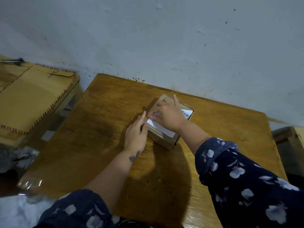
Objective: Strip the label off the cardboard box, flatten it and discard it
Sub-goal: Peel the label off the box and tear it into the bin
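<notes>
On box [166,140] — right hand [167,116] pinching label [162,128] corner.

A worn wooden table [102,132] carries one small cardboard box [164,139].

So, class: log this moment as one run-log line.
stage: label peel starting | left hand: steadying cardboard box | right hand: picking at white label corner | box: unflattened, on wooden table

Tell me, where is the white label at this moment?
The white label lies on top of the cardboard box, near the far middle of the wooden table, with the right hand on it and the left hand beside it.
</notes>
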Motion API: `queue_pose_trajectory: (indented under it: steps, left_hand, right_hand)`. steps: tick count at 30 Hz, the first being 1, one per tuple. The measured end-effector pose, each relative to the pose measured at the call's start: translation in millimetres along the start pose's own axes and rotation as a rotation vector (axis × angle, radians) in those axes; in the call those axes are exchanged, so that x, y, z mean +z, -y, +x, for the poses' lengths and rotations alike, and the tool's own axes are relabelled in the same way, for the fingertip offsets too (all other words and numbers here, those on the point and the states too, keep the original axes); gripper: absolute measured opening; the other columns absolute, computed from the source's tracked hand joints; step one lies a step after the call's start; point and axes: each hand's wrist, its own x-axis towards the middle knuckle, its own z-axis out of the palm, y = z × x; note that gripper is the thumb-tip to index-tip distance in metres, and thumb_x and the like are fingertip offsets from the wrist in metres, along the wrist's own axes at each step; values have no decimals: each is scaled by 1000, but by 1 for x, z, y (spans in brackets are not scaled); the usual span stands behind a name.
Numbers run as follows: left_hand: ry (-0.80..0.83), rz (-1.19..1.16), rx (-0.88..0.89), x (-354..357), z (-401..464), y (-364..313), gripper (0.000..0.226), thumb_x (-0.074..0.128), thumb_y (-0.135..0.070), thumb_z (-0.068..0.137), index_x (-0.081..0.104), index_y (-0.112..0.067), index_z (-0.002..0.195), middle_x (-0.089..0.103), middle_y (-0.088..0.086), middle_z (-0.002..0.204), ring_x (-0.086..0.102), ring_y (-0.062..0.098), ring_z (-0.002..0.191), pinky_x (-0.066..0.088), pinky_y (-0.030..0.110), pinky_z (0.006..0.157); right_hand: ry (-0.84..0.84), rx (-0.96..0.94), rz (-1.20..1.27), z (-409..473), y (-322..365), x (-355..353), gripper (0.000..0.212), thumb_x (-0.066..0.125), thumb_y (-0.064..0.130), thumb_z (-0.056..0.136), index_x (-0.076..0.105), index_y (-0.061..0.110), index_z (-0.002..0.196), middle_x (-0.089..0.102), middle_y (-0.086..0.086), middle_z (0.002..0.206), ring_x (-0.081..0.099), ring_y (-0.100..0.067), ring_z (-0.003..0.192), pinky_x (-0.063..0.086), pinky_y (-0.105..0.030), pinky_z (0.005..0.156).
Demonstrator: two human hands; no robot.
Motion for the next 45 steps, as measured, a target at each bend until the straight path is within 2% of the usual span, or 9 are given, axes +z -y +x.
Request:
queue_pose_trajectory:
  steps: [11,15,20,23,26,29,33,40,45]
  left_hand:
    - [-75,-110,-34,1,-3,-7,42,47,-29,96,46,-43,134,48,-4,143,51,23,124,45,36,96]
    - [-46,-156,-81,-1,-2,-7,41,49,-32,93,47,-49,130,61,3,129,50,48,115,48,57,88]
    - [-48,-149,-61,-1,-2,-9,41,50,-32,93,48,-50,129,60,11,129,64,35,95,55,45,74]
    - [-61,-140,-43,1,-3,-8,43,49,-32,92,45,-55,128,56,0,136,58,33,114,52,51,90]
    - [-80,-125,-25,2,-4,-7,42,49,-31,94,46,-50,131,47,-5,145,49,23,127,47,48,100]
    - [-85,-104,-11,1,-3,-5,41,49,-31,94,47,-47,132,44,-6,146,46,20,129,44,46,104]
    - [-88,-110,-15,1,-3,-5,40,49,-30,95,48,-45,132,46,-6,145,46,20,129,43,41,105]
    - [-91,-112,-37,-1,-5,-11,40,49,-28,95,48,-40,134,54,-2,137,49,21,125,40,22,85]
    - [-118,-87,-53,1,-6,-13,41,48,-30,96,47,-38,136,55,-1,136,50,22,124,41,23,84]
  right_hand:
    - [44,7,179,3,-7,-6,6,64,37,85,69,35,88,66,14,103,45,-15,109,18,-41,111]
    - [-1,31,212,0,-8,-5,5,63,36,86,66,37,83,65,17,101,45,-13,110,18,-41,111]
    - [60,30,357,-2,-15,-13,5,68,25,84,69,28,80,68,12,92,57,-8,95,40,-39,98]
    - [80,19,389,-10,-19,-18,22,68,19,85,72,23,107,60,5,121,52,-8,110,41,-33,100]
    - [71,77,343,-12,-22,-19,45,63,18,89,55,35,130,25,-2,155,29,-16,139,27,-31,109]
    - [-28,149,158,-9,-19,-18,42,62,26,89,55,33,130,49,-2,137,49,-22,123,42,-48,99]
    - [-73,357,193,-8,-24,-22,17,61,26,88,67,20,103,69,-3,104,63,-22,96,52,-41,82]
    - [-190,579,411,-18,-30,-19,11,62,11,87,71,16,86,66,-2,85,60,-17,79,39,-22,55]
    - [-326,669,486,-28,-35,-27,16,62,14,87,68,26,78,66,2,84,59,-13,79,42,-22,59]
